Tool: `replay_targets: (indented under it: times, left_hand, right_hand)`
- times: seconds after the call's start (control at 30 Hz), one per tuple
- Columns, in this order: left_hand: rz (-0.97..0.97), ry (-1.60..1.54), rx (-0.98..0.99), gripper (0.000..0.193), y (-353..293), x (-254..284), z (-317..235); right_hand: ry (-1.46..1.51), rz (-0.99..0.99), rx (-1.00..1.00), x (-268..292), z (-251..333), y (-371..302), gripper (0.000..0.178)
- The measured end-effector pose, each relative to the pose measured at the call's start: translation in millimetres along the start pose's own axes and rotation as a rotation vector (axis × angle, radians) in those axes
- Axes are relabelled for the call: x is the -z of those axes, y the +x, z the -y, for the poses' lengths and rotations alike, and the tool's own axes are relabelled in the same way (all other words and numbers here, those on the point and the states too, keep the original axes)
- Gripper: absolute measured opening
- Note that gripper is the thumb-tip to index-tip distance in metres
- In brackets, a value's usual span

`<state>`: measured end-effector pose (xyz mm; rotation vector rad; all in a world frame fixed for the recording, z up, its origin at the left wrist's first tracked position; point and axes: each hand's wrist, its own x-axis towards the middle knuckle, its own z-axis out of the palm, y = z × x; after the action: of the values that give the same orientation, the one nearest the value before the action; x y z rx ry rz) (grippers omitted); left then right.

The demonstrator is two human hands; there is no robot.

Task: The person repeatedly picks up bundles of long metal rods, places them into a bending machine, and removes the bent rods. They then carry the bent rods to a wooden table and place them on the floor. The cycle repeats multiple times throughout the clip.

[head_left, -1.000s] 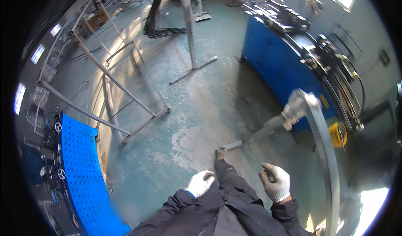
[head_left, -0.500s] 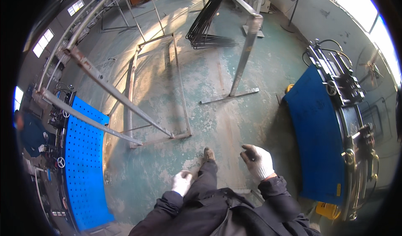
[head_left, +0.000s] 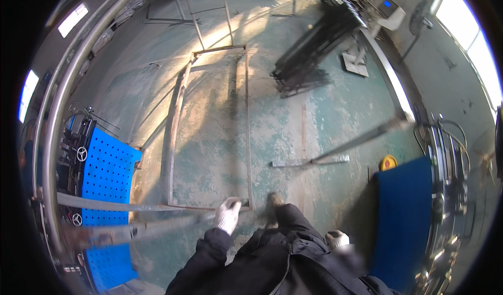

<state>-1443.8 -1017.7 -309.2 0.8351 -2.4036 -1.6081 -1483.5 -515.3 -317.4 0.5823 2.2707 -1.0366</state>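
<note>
My left hand (head_left: 228, 216), in a white knit glove, hangs in front of my body with its fingers loosely bent and apart. No object shows in it. In the picture it overlaps the near bar of a metal rack (head_left: 248, 138); whether it touches the bar I cannot tell. My right hand (head_left: 337, 239), gloved in white too, is low beside my right thigh, partly blurred. Its fingers are half curled with a gap between them, and it appears to hold nothing. One shoe (head_left: 274, 199) is ahead of me on the worn green floor.
Black bent rods (head_left: 314, 46) hang in a bundle from a metal stand (head_left: 361, 135) ahead right. Machines with a blue perforated panel (head_left: 107, 172) at left and a blue panel (head_left: 403, 216) at right flank me. A fan (head_left: 419, 18) stands by the right wall.
My view has moved forward, bringing the rack and rod stand closer. My left hand is raised slightly; my right hand has dropped back toward my thigh. The blue machines have shifted lower.
</note>
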Motion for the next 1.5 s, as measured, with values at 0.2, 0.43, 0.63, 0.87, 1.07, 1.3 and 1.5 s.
replay_targets:
  times: [0.2, 0.43, 0.63, 0.87, 1.07, 1.3, 1.5]
  left_hand:
    - [-0.473, -0.5, 0.785, 0.026, -59.2, 64.8, -4.3]
    - [-1.001, -0.183, 0.383, 0.054, -74.7, 123.0, -112.2]
    - [-1.002, -0.293, 0.094, 0.032, -35.0, 128.7, -102.9]
    - [-0.551, 0.246, -0.294, 0.02, -9.7, 182.1, -62.7]
    - [-0.342, 0.592, -0.349, 0.026, 66.3, 187.5, -43.5]
    - [-0.41, 0.122, -0.249, 0.027, 251.3, 185.7, -88.0]
    - [-0.46, 0.093, -0.334, 0.028, 394.7, 187.9, -152.0]
  right_hand:
    - [-0.761, 0.28, 0.381, -43.4, 140.8, 168.7, 0.035]
    - [-0.491, 0.547, 0.883, -148.9, 482.4, 155.2, 0.047]
    - [-0.05, 0.818, 1.909, -212.7, 648.9, -56.2, 0.054]
    - [0.802, 0.377, 2.352, -196.6, 767.2, -237.1, 0.09]
    - [0.72, 0.184, 2.28, -199.7, 775.8, -244.7, 0.103]
    - [0.735, 0.595, 1.891, -235.7, 728.5, -179.4, 0.133]
    - [0.301, 0.557, 1.344, -275.0, 847.1, -79.7, 0.063]
